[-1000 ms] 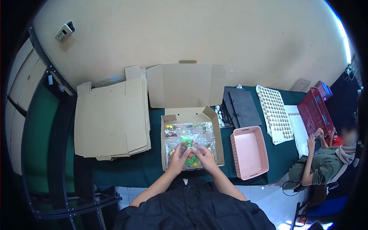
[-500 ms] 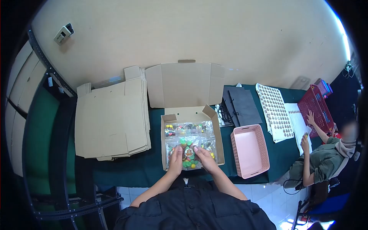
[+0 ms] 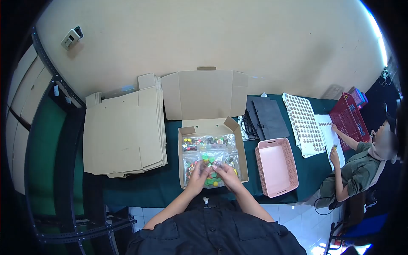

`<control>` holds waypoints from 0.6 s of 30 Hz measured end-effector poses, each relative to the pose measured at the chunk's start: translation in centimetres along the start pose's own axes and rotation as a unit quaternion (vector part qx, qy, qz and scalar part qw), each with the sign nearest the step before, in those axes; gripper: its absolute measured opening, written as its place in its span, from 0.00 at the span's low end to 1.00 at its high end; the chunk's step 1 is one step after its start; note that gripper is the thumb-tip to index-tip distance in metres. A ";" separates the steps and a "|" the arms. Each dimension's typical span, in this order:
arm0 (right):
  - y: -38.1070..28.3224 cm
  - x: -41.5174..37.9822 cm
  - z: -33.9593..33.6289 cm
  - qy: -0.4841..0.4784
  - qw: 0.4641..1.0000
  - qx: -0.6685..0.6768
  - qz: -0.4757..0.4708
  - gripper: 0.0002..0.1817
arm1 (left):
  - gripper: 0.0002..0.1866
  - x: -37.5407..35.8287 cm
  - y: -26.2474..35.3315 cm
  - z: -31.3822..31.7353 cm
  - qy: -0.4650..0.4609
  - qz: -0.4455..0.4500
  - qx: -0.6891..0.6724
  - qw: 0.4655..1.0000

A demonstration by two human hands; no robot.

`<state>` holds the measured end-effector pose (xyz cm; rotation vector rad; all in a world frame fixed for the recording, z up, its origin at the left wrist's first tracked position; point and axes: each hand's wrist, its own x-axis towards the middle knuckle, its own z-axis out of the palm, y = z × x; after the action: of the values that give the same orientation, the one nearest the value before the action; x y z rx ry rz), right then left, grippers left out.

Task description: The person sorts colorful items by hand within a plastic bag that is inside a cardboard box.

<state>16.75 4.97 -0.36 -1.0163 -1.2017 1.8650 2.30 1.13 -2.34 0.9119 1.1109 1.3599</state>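
An open cardboard box [image 3: 243, 157] stands in front of me with its lid [image 3: 206, 93] raised against the wall. Clear bags of colourful candy [image 3: 191, 143] lie inside it. Over these bags I hold another candy bag [image 3: 209, 182], with green, yellow and red pieces showing through the plastic. My left hand [image 3: 197, 178] grips its left side, and my right hand [image 3: 227, 175] grips its right side. Both thumbs come together at the middle of the bag, over its round label. The fingers beneath are partly hidden.
Flattened cardboard boxes [image 3: 123, 131] are stacked on the left. To the right are a pink basket [image 3: 278, 168], black paper bags [image 3: 270, 119] and sticker sheets [image 3: 304, 123]. A co-worker [image 3: 355, 170] sits at the far right beside a red basket [image 3: 348, 119].
My thumbs have moved inward across the bag's label, which they now largely cover. The co-worker's hand has shifted from the red basket to the sticker sheet.
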 end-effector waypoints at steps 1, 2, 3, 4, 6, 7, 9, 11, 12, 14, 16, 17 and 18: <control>0.4 0.1 -0.1 0.000 1.000 0.000 0.000 0.15 | 0.21 -0.1 0.1 0.1 -0.035 0.031 0.069 0.997; 0.9 0.2 -0.3 0.018 1.000 0.006 -0.014 0.15 | 0.24 -0.4 0.4 0.3 -0.070 0.062 0.137 0.986; 0.7 0.2 -0.2 0.035 0.999 0.012 -0.029 0.15 | 0.27 -0.8 1.2 0.7 -0.075 0.026 0.119 0.990; 0.4 0.1 -0.1 0.035 0.999 0.012 -0.030 0.15 | 0.27 -1.1 1.5 0.9 -0.074 0.027 0.119 0.990; -0.4 -0.2 0.3 0.075 0.997 0.020 0.005 0.14 | 0.27 -1.4 1.7 1.1 -0.105 0.057 0.173 0.978; -0.1 0.0 0.2 0.074 0.997 0.019 0.005 0.14 | 0.27 -1.4 1.6 1.0 -0.104 0.057 0.173 0.978; 0.2 0.3 0.2 0.058 0.997 0.046 0.013 0.13 | 0.27 -1.1 1.1 0.9 -0.080 -0.007 0.035 0.996; -0.3 0.0 0.9 0.046 0.999 0.023 -0.016 0.14 | 0.27 -0.6 0.9 0.7 -0.075 0.001 0.008 0.997; -0.6 -0.1 1.2 0.035 0.998 -0.001 -0.044 0.15 | 0.27 -0.5 0.9 0.6 -0.069 0.008 -0.019 0.997; -0.5 -0.1 1.0 0.046 0.998 -0.013 -0.040 0.15 | 0.26 -0.7 0.4 0.8 -0.073 0.033 0.030 0.996; -0.3 0.0 1.0 0.056 0.998 -0.025 -0.034 0.15 | 0.26 -1.0 0.5 0.9 -0.076 0.058 0.079 0.992; 0.0 0.1 1.1 0.072 0.997 0.009 -0.023 0.15 | 0.25 -1.2 0.6 0.9 -0.076 0.068 0.115 0.988; 0.2 0.1 1.1 0.089 0.995 0.044 -0.012 0.15 | 0.24 -1.2 0.7 0.9 -0.075 0.079 0.151 0.983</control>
<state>15.71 4.60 -0.29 -1.0897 -1.0159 1.7531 3.13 0.04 -1.34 1.3260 1.1662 1.2442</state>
